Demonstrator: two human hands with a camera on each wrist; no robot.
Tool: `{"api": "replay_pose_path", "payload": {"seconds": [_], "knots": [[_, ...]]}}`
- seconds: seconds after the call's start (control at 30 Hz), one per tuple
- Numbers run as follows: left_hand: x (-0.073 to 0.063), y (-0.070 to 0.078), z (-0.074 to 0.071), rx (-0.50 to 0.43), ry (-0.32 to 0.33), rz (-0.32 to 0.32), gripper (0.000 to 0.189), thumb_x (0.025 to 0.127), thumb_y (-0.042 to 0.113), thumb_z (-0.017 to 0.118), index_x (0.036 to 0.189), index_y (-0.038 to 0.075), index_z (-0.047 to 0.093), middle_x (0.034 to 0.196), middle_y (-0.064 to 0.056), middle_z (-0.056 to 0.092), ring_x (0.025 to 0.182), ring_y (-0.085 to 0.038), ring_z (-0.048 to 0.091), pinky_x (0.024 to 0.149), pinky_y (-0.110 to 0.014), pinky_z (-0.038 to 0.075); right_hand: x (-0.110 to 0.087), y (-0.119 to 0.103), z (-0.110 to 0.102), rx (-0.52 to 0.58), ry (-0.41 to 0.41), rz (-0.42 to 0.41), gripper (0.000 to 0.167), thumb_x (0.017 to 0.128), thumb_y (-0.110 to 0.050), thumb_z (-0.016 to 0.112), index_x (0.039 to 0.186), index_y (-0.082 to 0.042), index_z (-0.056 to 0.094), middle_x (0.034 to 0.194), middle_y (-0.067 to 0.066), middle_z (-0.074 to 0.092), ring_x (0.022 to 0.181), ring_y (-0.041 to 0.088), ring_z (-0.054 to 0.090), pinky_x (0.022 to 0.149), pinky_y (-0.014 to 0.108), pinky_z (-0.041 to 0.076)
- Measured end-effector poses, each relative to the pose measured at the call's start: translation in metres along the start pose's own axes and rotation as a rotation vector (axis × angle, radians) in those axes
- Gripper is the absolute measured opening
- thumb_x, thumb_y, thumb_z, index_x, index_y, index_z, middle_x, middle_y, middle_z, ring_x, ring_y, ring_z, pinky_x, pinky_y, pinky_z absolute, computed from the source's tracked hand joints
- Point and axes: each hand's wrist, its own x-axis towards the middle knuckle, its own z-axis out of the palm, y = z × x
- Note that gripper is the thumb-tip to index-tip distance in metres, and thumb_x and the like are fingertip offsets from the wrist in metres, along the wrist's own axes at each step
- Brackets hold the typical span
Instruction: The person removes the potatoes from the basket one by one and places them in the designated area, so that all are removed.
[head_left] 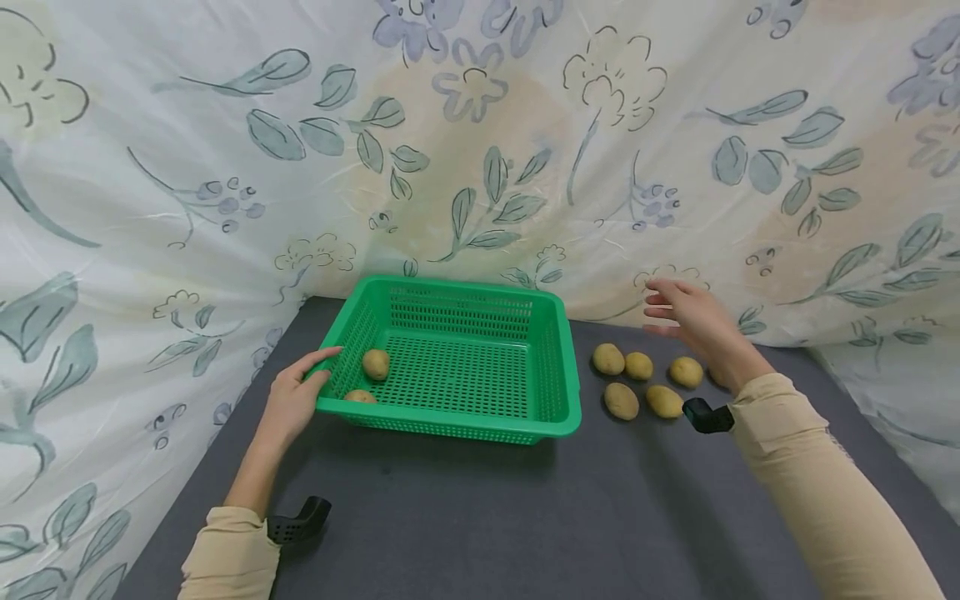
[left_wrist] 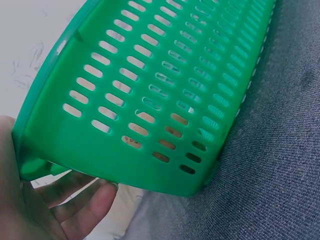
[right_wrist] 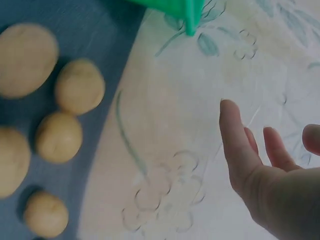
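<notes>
A green plastic basket (head_left: 457,425) with slotted walls stands on the dark table. Inside it, toward the left end, lie two potatoes: one potato (head_left: 376,364) on the floor, and another potato (head_left: 360,397) partly hidden by the front wall. My left hand (head_left: 294,395) holds the basket's left rim near the front corner; the left wrist view shows its fingers (left_wrist: 85,212) at the rim. To the right, my right hand (head_left: 693,321) is raised over the back of the table, fingers extended and holding nothing. Below it several loose potatoes (head_left: 621,401) lie beside the basket.
A floral-printed sheet (head_left: 480,167) hangs behind the table and along its sides. The dark cloth-like tabletop (head_left: 465,517) runs in front of the basket. One potato (head_left: 717,377) at the far right is partly covered by the right wrist.
</notes>
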Motion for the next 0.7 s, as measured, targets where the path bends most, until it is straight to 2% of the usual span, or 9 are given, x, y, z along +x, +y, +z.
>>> {"api": "replay_pose_path", "payload": {"seconds": [0.23,0.37,0.53,0.67,0.7], "knots": [[0.001,-0.003,0.0,0.011,0.001,0.006,0.039,0.101,0.014,0.041,0.139,0.012,0.051,0.071,-0.008,0.038,0.041,-0.008,0.021,0.042,-0.029,0.031,0.009,-0.022,0.02,0.095,-0.072,-0.054,0.073,0.098,-0.051,0.037,0.15,-0.002,0.024,0.138,0.02,0.03,0.123,0.032,0.04,0.093,0.04,0.045],[0.002,-0.002,0.001,0.01,0.002,0.001,0.039,0.1,0.013,0.042,0.139,0.013,0.051,0.062,-0.005,0.034,0.04,-0.009,0.021,0.041,-0.028,0.03,0.012,-0.034,0.033,0.149,-0.121,-0.071,0.07,0.099,-0.048,0.036,0.151,-0.002,0.022,0.142,0.023,0.028,0.125,0.034,0.04,0.094,0.039,0.044],[0.001,-0.001,0.0,0.012,0.0,-0.002,0.039,0.101,0.015,0.041,0.139,0.013,0.051,0.065,-0.006,0.036,0.041,-0.008,0.021,0.041,-0.029,0.03,0.016,-0.046,0.048,0.276,-0.205,-0.076,0.067,0.101,-0.045,0.035,0.151,-0.002,0.019,0.146,0.024,0.025,0.13,0.036,0.035,0.095,0.039,0.043],[0.001,-0.001,0.0,0.018,0.001,-0.008,0.04,0.101,0.016,0.041,0.139,0.013,0.051,0.074,-0.011,0.041,0.041,-0.008,0.021,0.042,-0.028,0.031,0.021,-0.052,0.061,0.387,-0.267,-0.067,0.066,0.102,-0.043,0.033,0.152,-0.004,0.016,0.147,0.022,0.025,0.132,0.036,0.032,0.095,0.038,0.043],[0.0,-0.001,0.0,0.015,-0.001,-0.009,0.04,0.101,0.016,0.041,0.14,0.013,0.05,0.082,-0.013,0.046,0.041,-0.008,0.021,0.042,-0.028,0.031,0.023,-0.053,0.064,0.41,-0.279,-0.065,0.065,0.102,-0.043,0.033,0.152,-0.005,0.016,0.147,0.021,0.025,0.133,0.036,0.031,0.095,0.039,0.043]]}}
